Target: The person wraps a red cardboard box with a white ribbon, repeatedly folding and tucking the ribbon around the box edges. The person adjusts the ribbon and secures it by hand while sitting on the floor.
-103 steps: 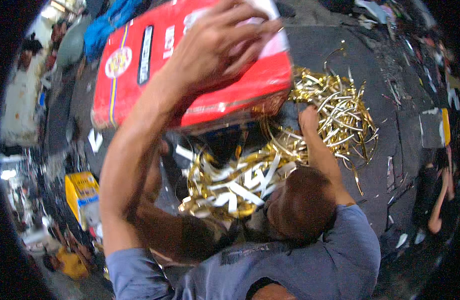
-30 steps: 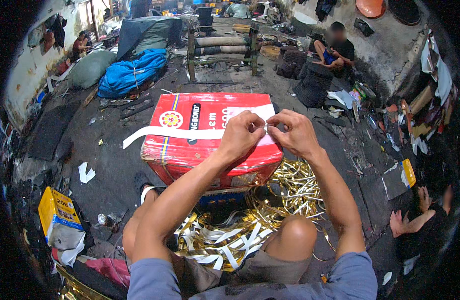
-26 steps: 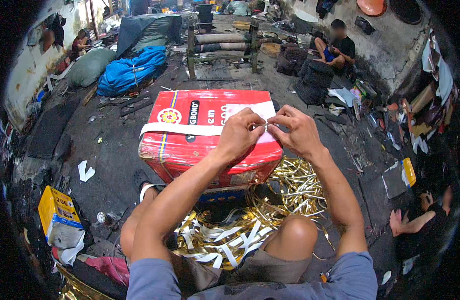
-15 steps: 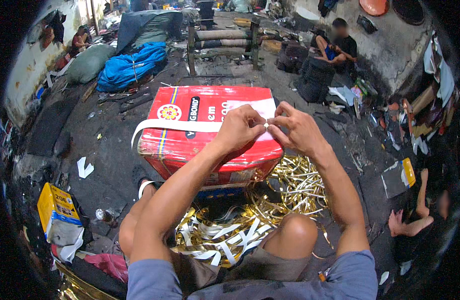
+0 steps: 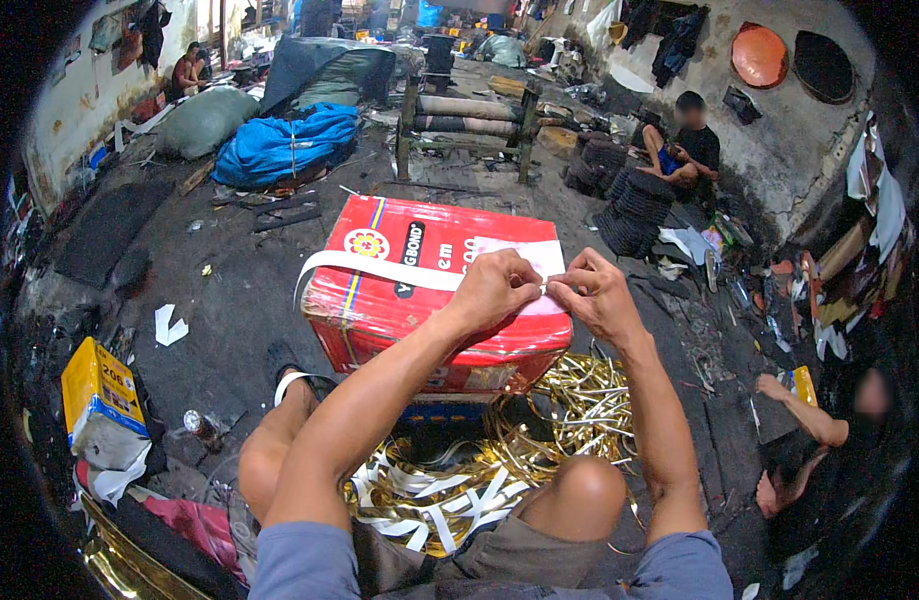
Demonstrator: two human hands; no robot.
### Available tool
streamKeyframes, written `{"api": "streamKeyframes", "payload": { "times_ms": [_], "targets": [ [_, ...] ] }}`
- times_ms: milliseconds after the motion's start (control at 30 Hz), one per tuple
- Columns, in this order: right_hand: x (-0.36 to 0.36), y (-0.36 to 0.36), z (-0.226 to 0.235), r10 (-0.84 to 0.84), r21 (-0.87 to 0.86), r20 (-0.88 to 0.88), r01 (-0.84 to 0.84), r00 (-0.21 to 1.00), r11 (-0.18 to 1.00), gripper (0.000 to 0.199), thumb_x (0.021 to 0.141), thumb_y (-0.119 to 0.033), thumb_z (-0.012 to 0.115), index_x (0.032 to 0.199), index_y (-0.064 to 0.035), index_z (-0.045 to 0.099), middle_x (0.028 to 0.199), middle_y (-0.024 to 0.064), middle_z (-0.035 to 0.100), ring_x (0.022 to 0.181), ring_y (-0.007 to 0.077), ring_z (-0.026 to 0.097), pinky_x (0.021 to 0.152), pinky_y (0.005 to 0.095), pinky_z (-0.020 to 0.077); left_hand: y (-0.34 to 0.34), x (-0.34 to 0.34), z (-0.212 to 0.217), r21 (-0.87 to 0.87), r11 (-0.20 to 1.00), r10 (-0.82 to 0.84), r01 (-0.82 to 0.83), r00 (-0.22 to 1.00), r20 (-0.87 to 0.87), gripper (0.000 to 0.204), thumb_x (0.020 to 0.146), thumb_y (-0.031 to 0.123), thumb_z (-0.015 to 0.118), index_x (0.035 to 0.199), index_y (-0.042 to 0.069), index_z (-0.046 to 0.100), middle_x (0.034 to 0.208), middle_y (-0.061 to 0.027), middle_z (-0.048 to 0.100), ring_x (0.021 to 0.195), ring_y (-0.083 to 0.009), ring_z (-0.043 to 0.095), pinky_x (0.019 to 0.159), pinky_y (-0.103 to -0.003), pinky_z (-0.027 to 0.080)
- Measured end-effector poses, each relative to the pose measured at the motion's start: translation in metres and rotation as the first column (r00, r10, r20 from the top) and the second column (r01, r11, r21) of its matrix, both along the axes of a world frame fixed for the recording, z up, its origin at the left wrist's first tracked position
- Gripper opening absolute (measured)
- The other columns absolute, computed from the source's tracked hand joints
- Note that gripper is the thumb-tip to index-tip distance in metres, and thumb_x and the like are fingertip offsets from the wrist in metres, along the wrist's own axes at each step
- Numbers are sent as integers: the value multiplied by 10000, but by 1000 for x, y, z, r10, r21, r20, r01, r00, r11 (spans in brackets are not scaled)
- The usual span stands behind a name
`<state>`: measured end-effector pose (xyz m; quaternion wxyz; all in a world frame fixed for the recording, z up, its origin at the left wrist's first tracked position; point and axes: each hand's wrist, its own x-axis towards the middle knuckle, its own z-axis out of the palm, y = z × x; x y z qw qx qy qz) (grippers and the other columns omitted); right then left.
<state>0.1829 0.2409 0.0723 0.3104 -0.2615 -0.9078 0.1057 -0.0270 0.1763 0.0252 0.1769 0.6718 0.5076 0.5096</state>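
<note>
A long white strip [image 5: 390, 268] lies across the top of a red carton [image 5: 435, 345] in front of me. Its left end curls over the carton's edge. My left hand [image 5: 495, 290] is closed in a pinch on the strip near the carton's right edge. Fingertips almost touching it, my right hand [image 5: 600, 298] pinches the strip's right end, where a tiny white piece shows between the fingers. A pale pink sheet [image 5: 540, 258] lies under the hands. Between my knees and the carton spreads a tangled heap of gold and white strips [image 5: 585, 400].
A yellow box [image 5: 105, 400] stands at left, near a clear jar [image 5: 200, 425]. A co-worker [image 5: 820, 430] sits close at right; another person [image 5: 685, 140] sits by the far-right wall. Farther off are a blue tarp bundle [image 5: 285, 148] and a wooden rack [image 5: 468, 120].
The whole view has shifted, so the carton sits lower and farther right in it. Both hands keep their pinch on the strip. The co-worker's hand at right now reaches to a yellow-and-grey box.
</note>
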Motion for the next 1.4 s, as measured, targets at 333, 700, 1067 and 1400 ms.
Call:
{"api": "streamKeyframes", "payload": {
  "times_ms": [333,700,1067,1400],
  "targets": [
    [-5,-1,-19,-60,-28,-195,56,979,998,159,859,-185,793,919,-38,806,829,117,632,733,239,639,672,373,514,1,4,-2,81,995,67,-61,996,-65,136,875,155,745,909,29,786,913,-161,727,843,-289,699,766,-414,545],
    [-13,14,-47,-183,-639,-424,-150,887,754,217,864,-87,760,999,-78,591,802,-79,458,703,30,424,609,211,359,2,0,2,80,996,-17,35,977,-211,137,905,126,710,922,-7,743,878,-173,676,814,-324,675,751,-430,534],
    [-13,12,-59,-362,-714,-413,-50,836,698,283,1045,-336,657,875,-122,587,745,-80,518,688,34,447,626,232,367,24,4,12,23,996,-80,81,994,-75,122,831,98,749,866,-19,760,820,-153,720,758,-246,722,700,-362,566],
    [-14,-10,-70,-457,-751,-658,-567,598,339,183,1061,-225,616,917,-112,613,662,-75,529,495,-10,405,405,163,270,27,13,5,115,986,-114,117,993,-29,97,830,72,765,839,-24,752,788,-133,709,717,-210,704,666,-332,552]
  ]
}}
